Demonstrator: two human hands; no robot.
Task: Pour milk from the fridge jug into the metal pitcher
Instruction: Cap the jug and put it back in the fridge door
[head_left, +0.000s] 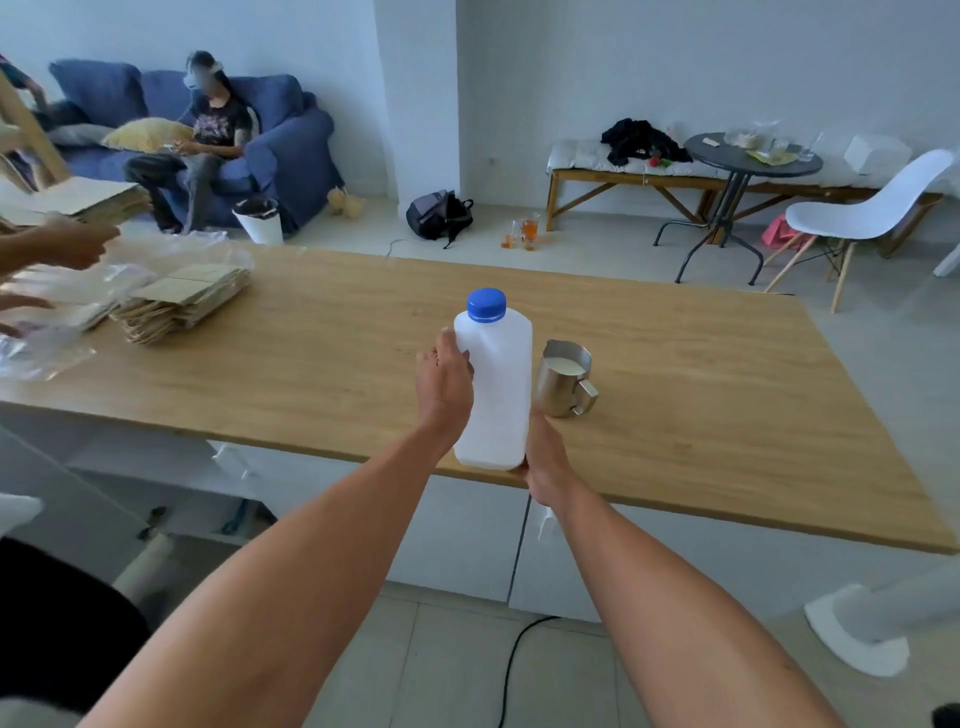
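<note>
A white plastic milk jug (496, 384) with a blue cap (487, 304) stands upright at the near edge of the wooden table (675, 415), the cap on. My left hand (444, 384) wraps the jug's left side. My right hand (543, 462) holds its lower right corner and base. Just to the right of the jug stands the metal pitcher (563, 376), upright, with white milk inside and its handle pointing toward the front right. The pitcher is close to the jug; no hand touches it.
Stacks of flat cardboard (182, 301) and clear plastic bags (41, 343) lie on the table's left end, where another person's hands (67, 244) work. A person sits on a blue sofa (280, 140) beyond. A white chair (862, 213) and round dark table (753, 161) stand at the right.
</note>
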